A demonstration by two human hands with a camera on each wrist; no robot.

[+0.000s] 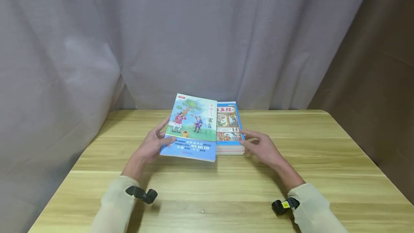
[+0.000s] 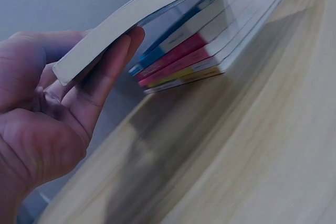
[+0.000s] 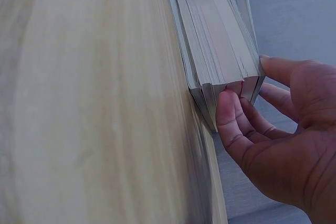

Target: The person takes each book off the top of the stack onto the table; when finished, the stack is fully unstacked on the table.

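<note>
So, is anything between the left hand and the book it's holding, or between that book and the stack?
Nothing visible. The left hand grips the book directly, fingers under its left side; beyond them a gap shows above the stack. The right hand touches the stack's right side, clear of the held book.

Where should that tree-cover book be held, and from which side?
Likely by the left edge of the tree-cover book, approached from the left and pinched from above and below, as the left hand grips it: that edge juts past the stack with open space beneath, whereas its right part lies over the stack.
</note>
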